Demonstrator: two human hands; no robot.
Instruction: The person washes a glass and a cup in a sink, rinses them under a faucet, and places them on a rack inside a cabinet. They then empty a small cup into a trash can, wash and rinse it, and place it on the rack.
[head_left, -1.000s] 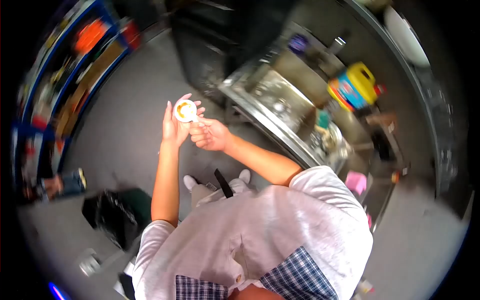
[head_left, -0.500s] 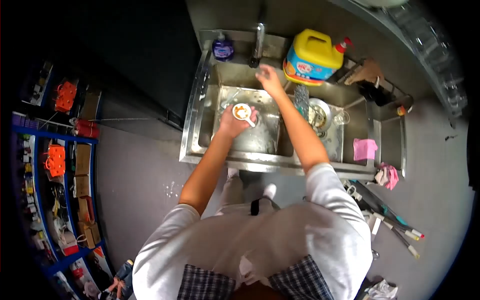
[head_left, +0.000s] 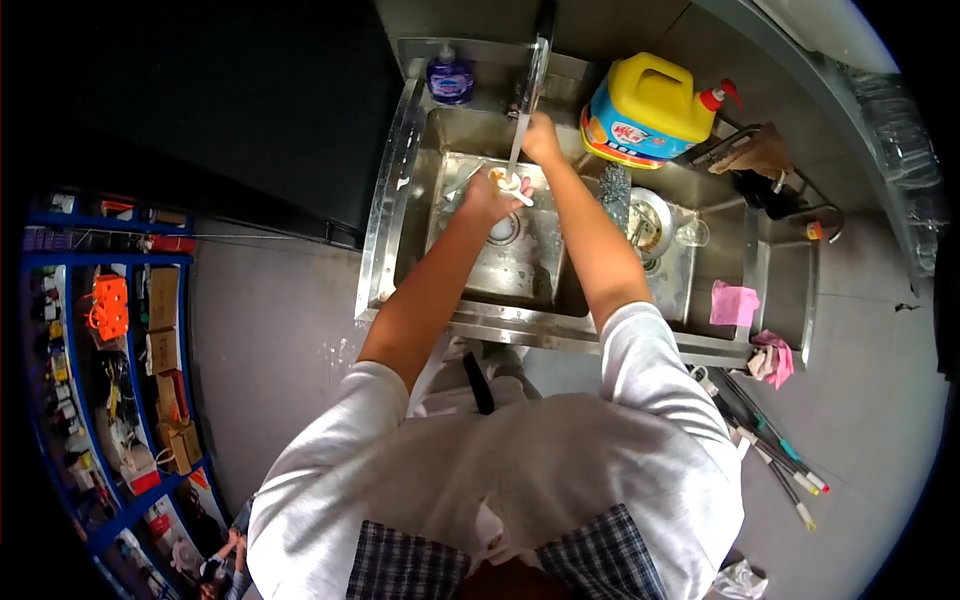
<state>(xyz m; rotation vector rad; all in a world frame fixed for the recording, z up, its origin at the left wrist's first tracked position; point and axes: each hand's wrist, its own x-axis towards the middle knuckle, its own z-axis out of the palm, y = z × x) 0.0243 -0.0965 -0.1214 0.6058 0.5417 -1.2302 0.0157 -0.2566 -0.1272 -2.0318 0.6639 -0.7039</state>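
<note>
Over the left basin of the steel sink (head_left: 480, 318), my left hand (head_left: 492, 200) holds a small white cup (head_left: 510, 186) with a handle and brown residue. Water from the faucet (head_left: 537, 70) runs down onto the cup. My right hand (head_left: 540, 138) is up beside the faucet, just right of the water stream; its fingers are partly hidden and I cannot make out what they touch. A purple soap bottle (head_left: 450, 80) stands behind the basin at the left, and a large yellow detergent jug (head_left: 645, 110) at the right.
In the right basin lie a metal bowl (head_left: 650, 222) and a clear glass (head_left: 692, 233). Pink cloths (head_left: 733, 303) hang at the sink's right. Long poles (head_left: 770, 440) lie on the floor. Shelves (head_left: 125, 255) stand at the left, with a person's hands (head_left: 232, 545) near the bottom.
Water now runs from the faucet. My right hand has moved up and closer to it. The cup in my left hand has moved up and right, under the stream, and is tilted.
</note>
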